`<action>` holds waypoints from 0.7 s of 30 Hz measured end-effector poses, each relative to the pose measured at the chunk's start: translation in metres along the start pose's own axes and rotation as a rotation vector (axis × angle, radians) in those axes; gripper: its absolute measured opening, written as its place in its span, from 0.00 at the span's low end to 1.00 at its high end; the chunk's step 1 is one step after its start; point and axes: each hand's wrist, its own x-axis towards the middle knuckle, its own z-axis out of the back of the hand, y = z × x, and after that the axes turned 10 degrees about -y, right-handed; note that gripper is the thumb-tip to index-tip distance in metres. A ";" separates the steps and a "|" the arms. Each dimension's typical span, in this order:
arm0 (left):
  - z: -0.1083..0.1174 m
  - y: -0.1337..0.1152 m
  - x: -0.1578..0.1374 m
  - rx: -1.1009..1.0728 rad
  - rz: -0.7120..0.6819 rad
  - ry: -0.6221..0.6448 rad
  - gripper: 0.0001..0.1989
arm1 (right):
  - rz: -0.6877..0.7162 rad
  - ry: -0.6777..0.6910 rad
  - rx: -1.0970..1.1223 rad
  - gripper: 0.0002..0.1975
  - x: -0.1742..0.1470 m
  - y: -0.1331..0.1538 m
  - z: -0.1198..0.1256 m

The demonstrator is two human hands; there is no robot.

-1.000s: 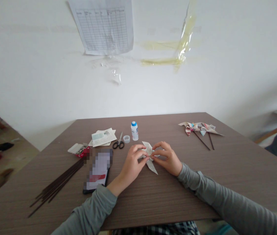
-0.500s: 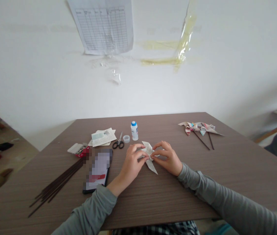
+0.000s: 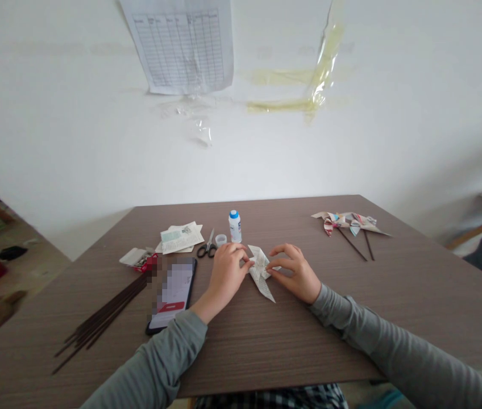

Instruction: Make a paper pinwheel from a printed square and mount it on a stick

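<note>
Table (image 3: 275, 346): far edge along the wall (image 3: 96, 125); top runs wide to the right.
Sticks (image 3: 108, 309): dark bundle, left, reaching the box (image 3: 151, 262).
Left hand (image 3: 229, 270): fingertips at the left of the paper pinwheel (image 3: 260, 272); cannot tell whether they grip.
Right hand (image 3: 297, 274): fingers curved, parted, just right of it.
Phone (image 3: 175, 295): between sticks and left wrist.
Paper pinwheel: on the table, between hands.
Box: lid open, small pieces (image 3: 142, 262) inside.
Bottle (image 3: 235, 228): upright, beside the cup (image 3: 221, 240).

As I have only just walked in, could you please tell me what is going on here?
A person's left hand and right hand have fingertips at opposite sides of a paper pinwheel, with no stick visible. Two more pinwheels, each with a stick, lie at the far right of the table. A bottle, scissors, a phone and loose sticks are also out.
</note>
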 end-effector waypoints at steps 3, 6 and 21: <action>-0.002 -0.003 0.001 0.039 0.046 0.018 0.17 | -0.030 0.029 -0.016 0.07 -0.002 -0.001 0.000; -0.004 -0.004 0.000 0.048 0.064 0.017 0.14 | -0.058 0.072 -0.017 0.08 -0.003 -0.003 -0.002; -0.014 0.005 -0.007 0.132 0.023 0.038 0.10 | -0.153 0.159 -0.026 0.06 -0.007 -0.006 -0.013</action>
